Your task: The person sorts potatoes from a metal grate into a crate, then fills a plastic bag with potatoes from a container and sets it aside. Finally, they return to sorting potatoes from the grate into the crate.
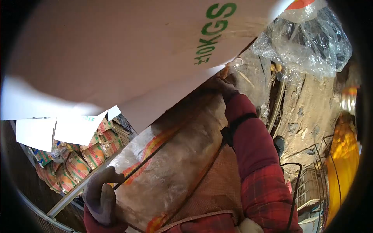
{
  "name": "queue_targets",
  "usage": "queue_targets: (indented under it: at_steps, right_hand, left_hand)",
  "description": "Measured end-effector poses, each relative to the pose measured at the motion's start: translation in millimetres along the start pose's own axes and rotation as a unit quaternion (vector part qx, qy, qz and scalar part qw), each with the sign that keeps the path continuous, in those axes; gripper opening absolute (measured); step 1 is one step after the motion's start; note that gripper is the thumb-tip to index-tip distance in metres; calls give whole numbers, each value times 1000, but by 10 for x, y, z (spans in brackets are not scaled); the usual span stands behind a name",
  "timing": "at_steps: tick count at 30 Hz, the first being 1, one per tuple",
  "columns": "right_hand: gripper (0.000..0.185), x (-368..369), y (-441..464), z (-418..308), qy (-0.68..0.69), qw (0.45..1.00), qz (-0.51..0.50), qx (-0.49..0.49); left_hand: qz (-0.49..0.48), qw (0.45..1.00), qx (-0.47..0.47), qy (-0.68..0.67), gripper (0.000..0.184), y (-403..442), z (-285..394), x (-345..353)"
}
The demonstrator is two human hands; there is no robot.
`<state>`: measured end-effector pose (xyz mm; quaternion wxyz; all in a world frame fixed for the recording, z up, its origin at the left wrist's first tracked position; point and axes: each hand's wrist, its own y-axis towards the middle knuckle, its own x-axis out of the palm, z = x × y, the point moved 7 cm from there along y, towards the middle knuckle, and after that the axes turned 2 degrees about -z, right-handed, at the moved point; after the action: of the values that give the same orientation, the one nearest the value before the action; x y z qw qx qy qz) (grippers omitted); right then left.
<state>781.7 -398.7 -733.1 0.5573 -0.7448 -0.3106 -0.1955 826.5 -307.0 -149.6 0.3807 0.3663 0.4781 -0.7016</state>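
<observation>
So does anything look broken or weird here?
Yes: the brown sheet at the right looks battered, with ragged dark patches. Also, the big carton seems tilted: its green lettering climbs steeply instead of reading level.

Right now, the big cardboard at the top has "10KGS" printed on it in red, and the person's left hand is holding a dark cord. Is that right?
Not quite: the head view shows the lettering on the big cardboard in green, not red. The left hand is indeed holding a dark cord.
</observation>
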Motion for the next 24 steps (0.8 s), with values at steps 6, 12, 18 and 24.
queue_targets:
  at_steps: [6,12,18,24]
  right_hand:
    - [40,-99,-1564,-828,-240,967,-76,-29]
    - [48,-526,-3331,-1443,83,996,-25,13]
    - [43,-236,-4813,-2155,41,995,42,-81]
    - [38,251,-5865,-2712,-71,980,40,-179]
  left_hand:
    - [-87,995,48,-8,37,7,44,58]
    - [-84,994,35,-56,29,21,-142,113]
    - [-55,994,85,33,19,155,-262,203]
    - [-41,986,163,16,29,301,-332,338]
